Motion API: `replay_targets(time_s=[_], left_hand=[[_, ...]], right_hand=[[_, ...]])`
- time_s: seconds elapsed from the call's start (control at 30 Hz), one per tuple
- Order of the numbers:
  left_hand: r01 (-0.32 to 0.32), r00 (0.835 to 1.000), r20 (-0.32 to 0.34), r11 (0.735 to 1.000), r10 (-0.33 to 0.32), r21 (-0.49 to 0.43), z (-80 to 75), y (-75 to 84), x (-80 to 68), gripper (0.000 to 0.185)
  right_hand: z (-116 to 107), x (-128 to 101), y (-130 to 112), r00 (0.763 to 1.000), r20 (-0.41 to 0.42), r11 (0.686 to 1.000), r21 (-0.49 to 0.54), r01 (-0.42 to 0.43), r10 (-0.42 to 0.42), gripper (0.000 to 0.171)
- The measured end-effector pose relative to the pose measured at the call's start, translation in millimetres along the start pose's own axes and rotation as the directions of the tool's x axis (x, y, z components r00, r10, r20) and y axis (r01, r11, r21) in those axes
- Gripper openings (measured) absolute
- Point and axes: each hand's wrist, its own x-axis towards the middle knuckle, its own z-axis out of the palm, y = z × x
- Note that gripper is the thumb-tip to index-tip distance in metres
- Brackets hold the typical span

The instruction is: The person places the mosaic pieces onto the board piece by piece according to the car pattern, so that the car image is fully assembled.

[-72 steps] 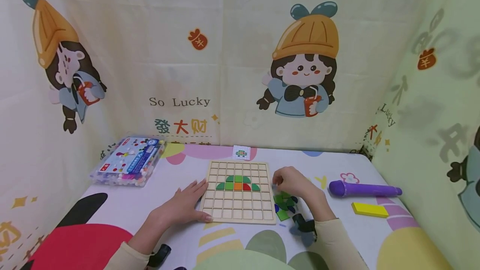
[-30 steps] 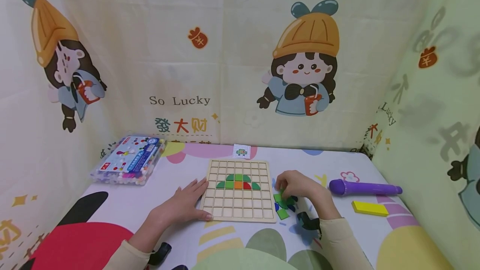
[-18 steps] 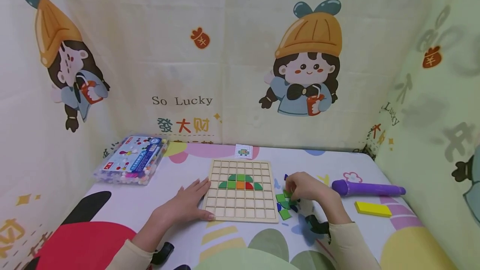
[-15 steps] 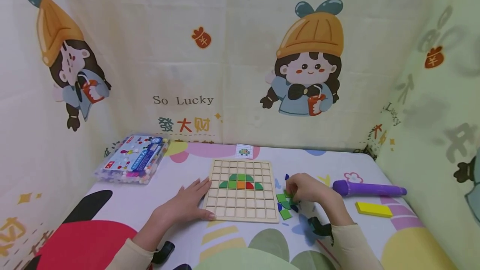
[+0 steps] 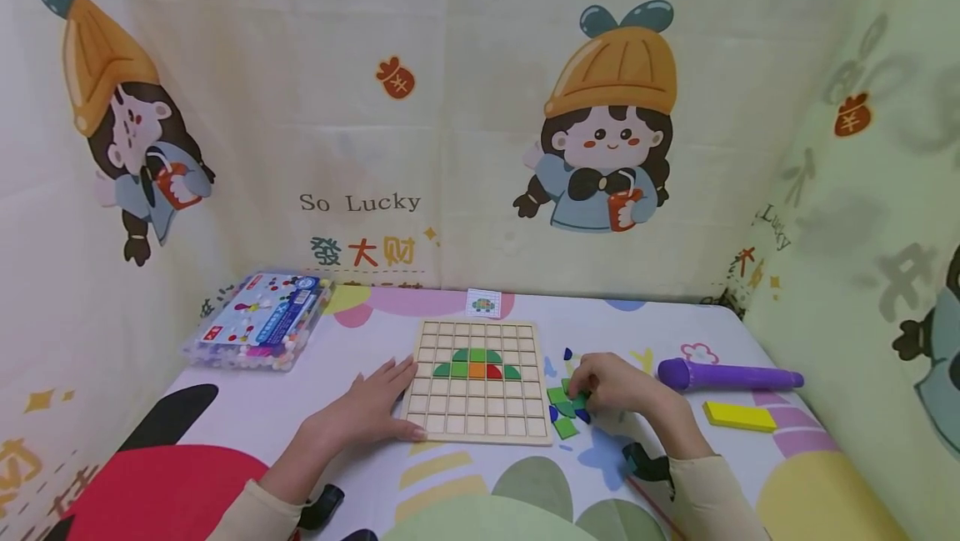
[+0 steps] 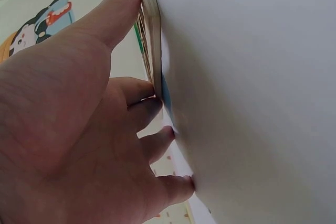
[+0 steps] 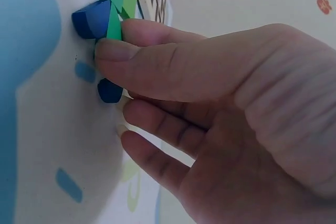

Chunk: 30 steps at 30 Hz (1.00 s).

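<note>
A wooden grid board (image 5: 476,424) lies mid-table, with green, orange and red tiles (image 5: 477,371) set in its upper cells. My left hand (image 5: 367,408) rests along the board's left edge, fingers extended; the left wrist view has the thumb along the board's side (image 6: 152,30). Right of the board is a small heap of green and dark blue tiles (image 5: 565,429). At that heap my right hand (image 5: 618,384) pinches a green tile (image 7: 114,23) between thumb and index finger, the thumb hiding part of it. A blue tile (image 7: 110,92) lies just below the thumb.
A single blue tile (image 5: 567,353) lies beyond the heap. Behind the board sits a small pattern card (image 5: 483,303). A clear box of beads (image 5: 258,320) stands at the back left. A purple microphone-shaped object (image 5: 731,376) and a yellow block (image 5: 740,417) lie at the right.
My right hand has moved from beyond the heap nearer and to the right, onto the tiles. A lone blue tile now shows where the hand was. My left hand has stayed on the board.
</note>
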Motion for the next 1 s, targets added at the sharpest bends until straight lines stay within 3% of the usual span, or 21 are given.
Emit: replay_targets(time_s=[0.3,0.6,1.0], left_hand=[[-0.014,1.000,-0.004,1.000,0.014,-0.006,1.0,-1.2,0.3,0.109],[-0.014,1.000,-0.003,1.000,0.014,0.009,2.8,-4.8,3.2,0.111],[-0.014,1.000,0.003,1.000,0.014,-0.001,0.2,-3.0,1.4,0.110]], right_hand=[[5,4,3,1.000,-0.003,1.000,0.016,0.013,-0.013,0.024],[5,6,-1,1.000,-0.020,0.995,0.095,0.013,-0.012,0.018],[17,32,-28,0.993,-0.104,0.986,0.152,0.066,-0.050,0.015]])
